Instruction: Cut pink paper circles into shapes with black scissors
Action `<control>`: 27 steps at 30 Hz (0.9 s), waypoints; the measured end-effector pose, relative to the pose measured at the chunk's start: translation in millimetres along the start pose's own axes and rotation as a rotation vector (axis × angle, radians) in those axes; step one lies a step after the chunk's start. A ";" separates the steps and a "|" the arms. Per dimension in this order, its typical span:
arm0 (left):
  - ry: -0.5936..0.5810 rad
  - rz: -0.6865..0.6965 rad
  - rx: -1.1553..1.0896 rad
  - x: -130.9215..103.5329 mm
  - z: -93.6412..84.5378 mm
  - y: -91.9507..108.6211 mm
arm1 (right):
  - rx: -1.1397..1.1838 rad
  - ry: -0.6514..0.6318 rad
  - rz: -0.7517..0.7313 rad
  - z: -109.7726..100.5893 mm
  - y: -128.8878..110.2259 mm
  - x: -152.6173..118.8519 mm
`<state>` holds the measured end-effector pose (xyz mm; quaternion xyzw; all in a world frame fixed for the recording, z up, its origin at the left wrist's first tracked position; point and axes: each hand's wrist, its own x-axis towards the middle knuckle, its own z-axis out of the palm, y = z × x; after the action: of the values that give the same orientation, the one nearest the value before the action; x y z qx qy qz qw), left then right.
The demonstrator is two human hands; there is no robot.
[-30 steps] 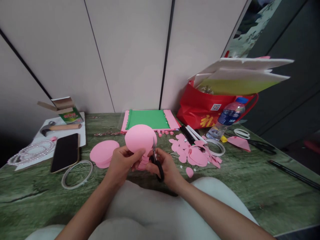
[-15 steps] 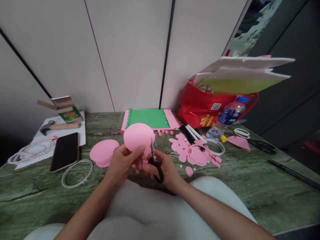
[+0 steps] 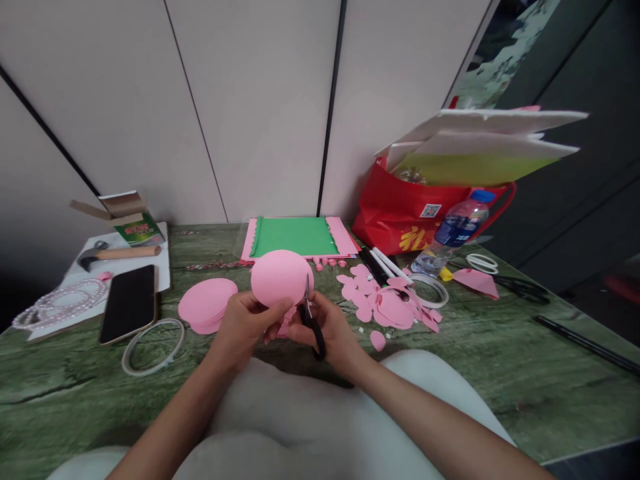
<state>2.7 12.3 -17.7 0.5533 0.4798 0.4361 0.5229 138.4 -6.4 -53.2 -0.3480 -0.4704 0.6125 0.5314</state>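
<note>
My left hand (image 3: 246,327) pinches the lower edge of a round pink paper disc (image 3: 280,277), thumb on the near face. In my right hand (image 3: 333,330) is a pair of black-handled scissors (image 3: 316,333), its blades pointing up at the disc's right edge. Whether the blades are biting into the paper is hard to make out. A stack of pink paper discs (image 3: 206,303) lies on the table left of my left hand. Pink paper flowers and scraps (image 3: 395,308) are heaped to the right of the scissors. Under my hands, more pink paper is partly hidden.
Left on the wooden table are a phone (image 3: 129,303), a tape roll (image 3: 153,347), a hammer (image 3: 127,253) and bead strings (image 3: 65,303). Behind lies a green sheet (image 3: 293,237). A water bottle (image 3: 457,230) and red bag (image 3: 385,210) stand right.
The paper disc has shifted slightly right and down and tilted a little. The scissors have moved slightly along its right edge. Both hands keep their hold.
</note>
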 end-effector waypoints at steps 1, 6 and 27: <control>0.000 0.003 -0.003 -0.2 0.0 0.1 | -0.001 0.002 -0.002 0.1 -0.1 -0.1; -0.006 0.020 -0.029 -1.1 -0.4 0.9 | -0.008 0.006 -0.005 -0.4 1.2 0.2; -0.055 0.048 -0.185 0.1 -0.5 1.3 | -0.070 0.050 0.078 -0.4 0.3 -1.0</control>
<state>2.3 12.4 -16.4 0.5258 0.4095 0.4757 0.5741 138.9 -7.3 -53.8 -0.3998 -0.4641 0.6071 0.5061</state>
